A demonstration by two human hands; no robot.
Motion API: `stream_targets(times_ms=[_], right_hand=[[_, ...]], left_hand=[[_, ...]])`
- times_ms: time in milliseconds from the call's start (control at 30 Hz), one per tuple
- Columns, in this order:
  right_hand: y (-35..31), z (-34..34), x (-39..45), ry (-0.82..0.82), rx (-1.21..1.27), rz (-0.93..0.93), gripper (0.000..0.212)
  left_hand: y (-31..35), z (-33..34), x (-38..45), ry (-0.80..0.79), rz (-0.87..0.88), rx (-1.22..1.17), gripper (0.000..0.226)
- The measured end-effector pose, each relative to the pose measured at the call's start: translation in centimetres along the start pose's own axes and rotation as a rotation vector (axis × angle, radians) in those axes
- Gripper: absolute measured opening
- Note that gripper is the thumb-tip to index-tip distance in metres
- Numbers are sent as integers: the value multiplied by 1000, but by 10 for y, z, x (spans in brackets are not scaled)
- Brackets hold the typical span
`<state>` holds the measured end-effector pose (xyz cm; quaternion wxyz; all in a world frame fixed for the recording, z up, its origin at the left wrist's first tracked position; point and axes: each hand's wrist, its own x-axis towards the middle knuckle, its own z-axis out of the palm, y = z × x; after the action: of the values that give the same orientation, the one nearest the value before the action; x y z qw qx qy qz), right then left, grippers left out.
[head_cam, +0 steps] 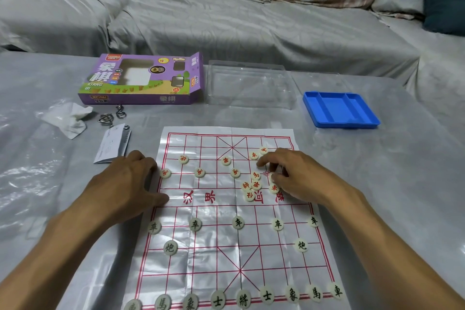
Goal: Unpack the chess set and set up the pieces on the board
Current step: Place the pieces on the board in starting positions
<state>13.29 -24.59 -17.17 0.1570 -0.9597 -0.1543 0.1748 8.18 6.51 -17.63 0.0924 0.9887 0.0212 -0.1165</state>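
- My left hand (125, 184) rests flat on the left edge of the white plastic-sheet board with the red grid (226, 246), fingers relaxed and loosely spread, holding nothing.
- My right hand (292, 176) hovers over the far right part of the board; its fingers (264, 161) are curled among the loose pieces, but I cannot tell whether they pinch one.
- A cluster of round cream pieces with red characters (251, 185) lies unsorted just left of my right fingers; three red-marked soldiers (200, 172) stand in a row between my two hands.
- The round cream pieces with dark characters (237, 223) sit in ordered rows on the near half, below both hands.
- Beyond my left fingers: a purple cardboard box (141, 80), a crumpled white tissue (68, 118), metal wire rings (110, 116) and a folded leaflet (113, 143).
- Beyond my right fingers: a clear plastic tray (249, 83) and a blue compartmented plastic tray (339, 109), all on the grey covered surface (402, 184).
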Motion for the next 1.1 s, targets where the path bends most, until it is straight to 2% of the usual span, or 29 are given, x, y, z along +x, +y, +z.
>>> stream_targets(times_ms=[100, 267, 433, 800, 1100], right_hand=[[1, -1, 0, -24, -23, -4, 38], [-1, 7, 2, 23, 4, -41, 43], [-3, 8, 1, -14, 0, -70, 37], [-2, 1, 0, -74, 52, -28, 42], [8, -13, -3, 8, 53, 63, 24]], left_hand=[[1, 0, 0, -5, 0, 4, 64], [0, 0, 0, 2, -1, -4, 65], [1, 0, 0, -7, -4, 5, 65], [-1, 0, 1, -7, -5, 5, 65], [-1, 1, 1, -16, -6, 6, 69]])
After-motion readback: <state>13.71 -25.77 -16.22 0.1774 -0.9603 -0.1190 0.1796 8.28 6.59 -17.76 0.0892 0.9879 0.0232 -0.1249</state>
